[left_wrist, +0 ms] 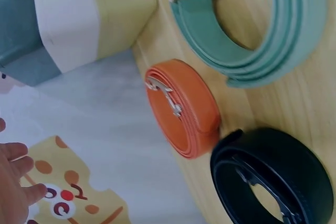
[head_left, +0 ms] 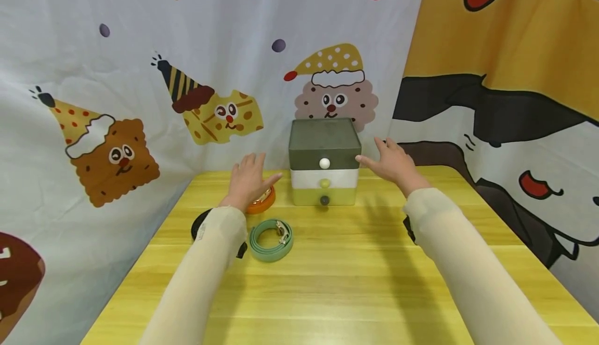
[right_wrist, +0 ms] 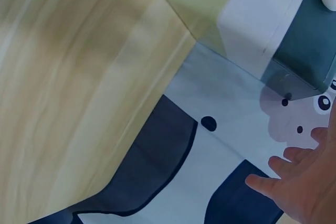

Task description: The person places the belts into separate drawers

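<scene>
A small drawer box (head_left: 325, 135) with three stacked drawers, dark green, white and yellow-green, stands at the back of the table. My left hand (head_left: 249, 181) is raised to its left with fingers spread, holding nothing. Beneath and around that hand lie three coiled belts: an orange belt (left_wrist: 184, 108), a black belt (left_wrist: 273, 177) and a green belt (head_left: 271, 240). In the head view my left arm partly covers the black one. To the box's right hovers my right hand (head_left: 390, 163), fingers extended and nothing in it; its thumb tip appears close to the top drawer's side.
The wooden table (head_left: 337, 293) runs up to a cartoon-printed curtain (head_left: 224, 17) at the back and sides. Each drawer has a round knob, the top one a white knob (head_left: 324, 163). All the drawers look closed.
</scene>
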The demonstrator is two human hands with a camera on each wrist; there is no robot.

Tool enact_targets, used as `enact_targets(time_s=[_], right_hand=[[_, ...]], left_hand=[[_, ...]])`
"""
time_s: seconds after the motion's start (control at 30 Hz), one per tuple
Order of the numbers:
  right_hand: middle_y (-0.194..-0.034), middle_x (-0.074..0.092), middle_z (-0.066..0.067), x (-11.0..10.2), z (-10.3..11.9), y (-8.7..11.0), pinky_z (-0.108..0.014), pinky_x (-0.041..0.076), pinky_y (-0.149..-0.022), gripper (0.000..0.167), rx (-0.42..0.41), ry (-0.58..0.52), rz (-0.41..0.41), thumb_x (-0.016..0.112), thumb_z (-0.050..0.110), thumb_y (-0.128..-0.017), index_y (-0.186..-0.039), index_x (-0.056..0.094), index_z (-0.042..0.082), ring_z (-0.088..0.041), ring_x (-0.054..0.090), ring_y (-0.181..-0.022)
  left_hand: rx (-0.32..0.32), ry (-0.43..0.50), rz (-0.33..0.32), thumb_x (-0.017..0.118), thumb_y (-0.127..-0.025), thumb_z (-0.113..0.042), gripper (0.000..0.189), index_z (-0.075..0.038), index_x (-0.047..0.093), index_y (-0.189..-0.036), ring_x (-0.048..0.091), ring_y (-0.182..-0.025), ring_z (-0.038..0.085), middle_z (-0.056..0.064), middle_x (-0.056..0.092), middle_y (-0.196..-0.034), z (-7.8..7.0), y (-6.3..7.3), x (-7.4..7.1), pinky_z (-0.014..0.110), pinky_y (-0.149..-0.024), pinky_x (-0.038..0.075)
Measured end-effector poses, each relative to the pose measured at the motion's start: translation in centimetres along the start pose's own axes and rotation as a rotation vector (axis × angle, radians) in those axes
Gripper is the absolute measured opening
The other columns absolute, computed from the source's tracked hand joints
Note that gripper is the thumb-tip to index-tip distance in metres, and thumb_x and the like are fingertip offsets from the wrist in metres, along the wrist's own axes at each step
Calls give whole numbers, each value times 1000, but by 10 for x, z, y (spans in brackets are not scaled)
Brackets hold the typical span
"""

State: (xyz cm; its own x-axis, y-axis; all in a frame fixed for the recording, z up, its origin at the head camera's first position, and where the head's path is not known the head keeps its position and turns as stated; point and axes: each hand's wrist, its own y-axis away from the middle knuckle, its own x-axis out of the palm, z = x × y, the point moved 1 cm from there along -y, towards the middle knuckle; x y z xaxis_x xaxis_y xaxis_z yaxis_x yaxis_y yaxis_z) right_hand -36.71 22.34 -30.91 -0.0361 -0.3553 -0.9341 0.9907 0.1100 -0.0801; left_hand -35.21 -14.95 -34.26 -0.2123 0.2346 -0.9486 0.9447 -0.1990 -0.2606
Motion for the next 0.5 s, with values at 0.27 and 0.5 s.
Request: enact_targets(time_s=[0.27, 0.5], right_hand=[[-161, 8, -27, -5, 5, -10, -68, 16, -110, 100, 5, -98, 5, 38, 76, -92, -160, 5, 10, -49, 12, -145], [-162, 14, -22, -7, 11, -16, -63, 15, -113, 93, -22, -224, -12, 42, 69, -96, -160, 8, 10, -45, 14, -146]], left_hand=[[-15, 138, -31, 51, -95, -64, 87, -9, 25, -157, 31, -142, 37, 19, 31, -156, -20, -7, -6, 56, -113, 25], [-35, 269, -61, 54, -93, -65, 86, -15, 27, -157, 33, -141, 34, 13, 33, -156, -36, -12, -6, 54, -113, 28]])
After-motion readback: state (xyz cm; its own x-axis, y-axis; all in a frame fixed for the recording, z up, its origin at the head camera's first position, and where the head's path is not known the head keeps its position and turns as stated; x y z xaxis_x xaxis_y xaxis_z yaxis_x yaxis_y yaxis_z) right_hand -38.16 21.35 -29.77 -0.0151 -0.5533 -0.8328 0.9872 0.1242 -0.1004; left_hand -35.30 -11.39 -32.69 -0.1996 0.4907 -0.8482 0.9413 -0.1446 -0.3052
